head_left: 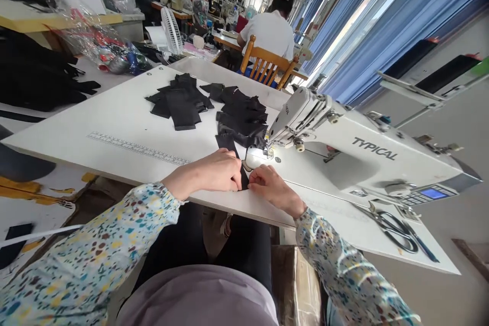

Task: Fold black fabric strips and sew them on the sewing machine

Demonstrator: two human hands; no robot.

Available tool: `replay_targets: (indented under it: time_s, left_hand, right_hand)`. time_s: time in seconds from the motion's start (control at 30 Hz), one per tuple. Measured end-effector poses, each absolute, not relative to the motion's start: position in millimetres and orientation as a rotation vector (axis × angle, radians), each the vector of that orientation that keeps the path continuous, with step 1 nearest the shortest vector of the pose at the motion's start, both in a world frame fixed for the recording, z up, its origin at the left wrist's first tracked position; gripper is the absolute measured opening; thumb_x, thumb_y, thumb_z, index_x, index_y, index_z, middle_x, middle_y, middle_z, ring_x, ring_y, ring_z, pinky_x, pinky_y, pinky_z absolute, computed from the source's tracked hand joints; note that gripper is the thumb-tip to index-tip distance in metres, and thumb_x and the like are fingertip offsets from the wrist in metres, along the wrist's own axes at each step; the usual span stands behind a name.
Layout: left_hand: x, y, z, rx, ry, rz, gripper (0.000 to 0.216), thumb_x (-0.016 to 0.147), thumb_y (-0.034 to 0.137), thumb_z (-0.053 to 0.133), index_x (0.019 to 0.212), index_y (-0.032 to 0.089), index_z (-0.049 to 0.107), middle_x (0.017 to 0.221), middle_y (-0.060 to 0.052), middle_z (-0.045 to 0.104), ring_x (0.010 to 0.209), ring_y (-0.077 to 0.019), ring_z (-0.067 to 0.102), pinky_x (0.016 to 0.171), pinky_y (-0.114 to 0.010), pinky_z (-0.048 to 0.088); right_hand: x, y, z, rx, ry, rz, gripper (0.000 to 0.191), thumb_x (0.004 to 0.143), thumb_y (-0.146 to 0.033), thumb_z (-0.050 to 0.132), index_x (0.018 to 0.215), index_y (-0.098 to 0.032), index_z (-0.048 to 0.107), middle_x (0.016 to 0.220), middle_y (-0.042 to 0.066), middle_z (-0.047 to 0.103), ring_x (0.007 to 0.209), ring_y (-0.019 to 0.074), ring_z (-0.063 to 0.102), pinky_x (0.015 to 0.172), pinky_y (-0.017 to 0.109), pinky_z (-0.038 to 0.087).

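Note:
A narrow black fabric strip (244, 179) lies on the white sewing table near its front edge. My left hand (223, 170) is closed on the strip from the left, fingers curled down against it. From the right, my right hand (269, 186) pinches the strip's near end at its edge. Just beyond my hands is the needle area of a white sewing machine (367, 140), with gathered black fabric (242, 117) beside the presser foot. A second pile of black fabric pieces (181, 102) rests farther left.
A clear ruler (137, 147) lies left of my hands. Black-handled scissors (393, 229) and a dark slim tool (424, 244) lie at the table's right end. Ahead, a person in white (269, 33) sits on a wooden chair (267, 61). A white fan (171, 31) stands behind the table.

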State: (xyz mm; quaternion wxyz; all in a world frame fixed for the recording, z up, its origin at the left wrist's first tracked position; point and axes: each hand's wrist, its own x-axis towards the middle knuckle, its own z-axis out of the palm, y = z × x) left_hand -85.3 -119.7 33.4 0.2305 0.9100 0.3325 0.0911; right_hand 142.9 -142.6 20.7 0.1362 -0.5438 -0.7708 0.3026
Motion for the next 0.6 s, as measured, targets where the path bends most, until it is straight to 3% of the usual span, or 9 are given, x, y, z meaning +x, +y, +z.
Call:
replay_targets:
  time_s: [0.2, 0.37, 0.43, 0.53, 0.6]
  left_hand:
    - [-78, -111, 26, 2.493, 0.929, 0.273, 0.014, 0.081, 0.026, 0.072, 0.081, 0.031, 0.085, 0.089, 0.001, 0.077, 0.097, -0.0209, 0.061, 0.082, -0.027, 0.044]
    - [-73, -119, 35, 2.555, 0.952, 0.283, 0.010, 0.077, 0.021, 0.075, 0.079, 0.027, 0.083, 0.081, 0.002, 0.076, 0.091, -0.0183, 0.065, 0.084, -0.025, 0.046]
    - [-70, -122, 40, 2.597, 0.927, 0.239, 0.005, 0.083, 0.024, 0.075, 0.083, 0.023, 0.080, 0.086, 0.000, 0.076, 0.092, -0.0190, 0.067, 0.090, -0.030, 0.049]
    - [-63, -119, 48, 2.655, 0.850, 0.114, 0.021, 0.096, 0.036, 0.068, 0.099, 0.016, 0.072, 0.104, -0.005, 0.073, 0.100, -0.0207, 0.068, 0.095, -0.041, 0.054]
    - [-58, -114, 52, 2.676, 0.794, 0.030, 0.026, 0.100, 0.039, 0.064, 0.107, 0.015, 0.069, 0.111, -0.007, 0.070, 0.101, -0.0205, 0.068, 0.094, -0.042, 0.056]
  right_hand:
    - [145, -139, 15, -1.588, -2.257, 0.826, 0.009, 0.081, -0.030, 0.061, 0.085, -0.023, 0.064, 0.096, 0.001, 0.056, 0.097, 0.0209, 0.050, 0.082, 0.034, 0.044]
    - [146, -134, 13, -1.576, -2.339, 0.736, 0.010, 0.086, -0.029, 0.067, 0.085, -0.019, 0.064, 0.094, 0.002, 0.059, 0.093, 0.0194, 0.054, 0.081, 0.034, 0.047]
    - [146, -134, 13, -1.559, -2.372, 0.712, 0.017, 0.090, -0.033, 0.069, 0.088, -0.017, 0.064, 0.096, 0.002, 0.060, 0.092, 0.0186, 0.057, 0.082, 0.035, 0.049]
    - [145, -133, 14, -1.524, -2.407, 0.724, 0.023, 0.093, -0.038, 0.069, 0.093, -0.016, 0.064, 0.095, 0.002, 0.063, 0.084, 0.0163, 0.059, 0.077, 0.033, 0.050]
    - [144, -133, 15, -1.495, -2.419, 0.746, 0.020, 0.092, -0.036, 0.067, 0.094, -0.016, 0.067, 0.091, 0.001, 0.064, 0.079, 0.0153, 0.059, 0.072, 0.031, 0.049]
